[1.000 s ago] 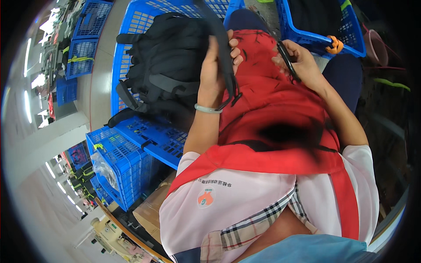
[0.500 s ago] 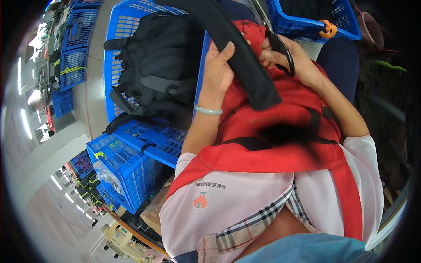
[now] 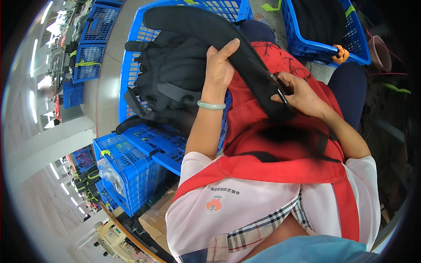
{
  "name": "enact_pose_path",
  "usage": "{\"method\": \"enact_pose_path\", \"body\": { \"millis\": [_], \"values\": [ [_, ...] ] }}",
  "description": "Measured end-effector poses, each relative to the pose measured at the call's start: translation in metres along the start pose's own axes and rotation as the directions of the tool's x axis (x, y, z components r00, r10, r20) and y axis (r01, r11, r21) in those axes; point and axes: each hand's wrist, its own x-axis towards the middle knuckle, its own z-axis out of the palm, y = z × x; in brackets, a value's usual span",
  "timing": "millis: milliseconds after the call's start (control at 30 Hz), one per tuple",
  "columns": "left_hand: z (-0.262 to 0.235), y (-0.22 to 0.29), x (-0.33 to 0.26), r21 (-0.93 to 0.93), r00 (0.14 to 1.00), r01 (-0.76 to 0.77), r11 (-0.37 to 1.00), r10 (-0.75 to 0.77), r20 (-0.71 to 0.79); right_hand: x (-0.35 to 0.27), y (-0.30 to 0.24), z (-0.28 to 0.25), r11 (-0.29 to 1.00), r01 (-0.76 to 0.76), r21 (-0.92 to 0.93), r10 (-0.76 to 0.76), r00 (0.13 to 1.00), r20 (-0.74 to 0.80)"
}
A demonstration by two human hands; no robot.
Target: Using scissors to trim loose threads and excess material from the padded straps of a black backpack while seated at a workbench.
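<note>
A long, curved black padded strap [image 3: 247, 65] slants across my lap, over the red apron [image 3: 285, 70]. My left hand [image 3: 220, 65], with a pale bangle at its wrist, is closed on the strap's left edge, thumb on top. Closer to the strap's lower end, my right hand [image 3: 300, 94] is closed around a pair of scissors [image 3: 281, 95]. Part of the metal shows against the strap's right side, while the fingers cover most of the handles. Whether the blades are cutting anything is hidden.
Left of me, a blue plastic crate [image 3: 131, 79] holds a heap of black straps [image 3: 171, 74]. Another blue crate [image 3: 302, 46] with black pieces stands at the upper right, beside a pink basket [image 3: 379, 53]. Dark thread ends lie on the apron. A stacked crate [image 3: 131, 175] stands lower left.
The scissors have swung down from pointing up and away to lying against the strap. My right hand has moved lower with them. More of the strap's far end now shows.
</note>
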Motion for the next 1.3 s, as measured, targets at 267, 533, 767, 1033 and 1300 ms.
{"method": "enact_pose_path", "body": {
  "millis": [267,533,767,1033,1300],
  "values": [
    [-0.006,-0.003,-0.004,-0.035,0.995,0.039,0.999,-0.036,0.091,0.0,0.012,-0.003,0.982,0.14,-0.13,-0.164,0.968,-0.19],
    [-0.01,-0.02,-0.027,0.023,0.988,0.126,0.992,-0.127,0.083,-0.016,0.005,0.0,0.966,-0.02,-0.259,-0.029,0.982,-0.186],
    [-0.01,-0.016,-0.031,-0.015,0.997,0.05,0.999,-0.049,0.066,-0.013,0.007,0.002,0.888,0.051,-0.457,-0.137,0.978,-0.156],
    [-0.011,-0.02,-0.032,-0.038,0.994,-0.007,0.999,0.011,0.105,-0.005,0.006,0.006,0.854,0.008,-0.52,-0.113,0.979,-0.17],
    [-0.007,-0.022,-0.033,-0.05,0.993,-0.019,0.999,0.025,0.115,0.0,0.012,0.006,0.88,0.076,-0.468,-0.185,0.964,-0.19]
  ]
}}
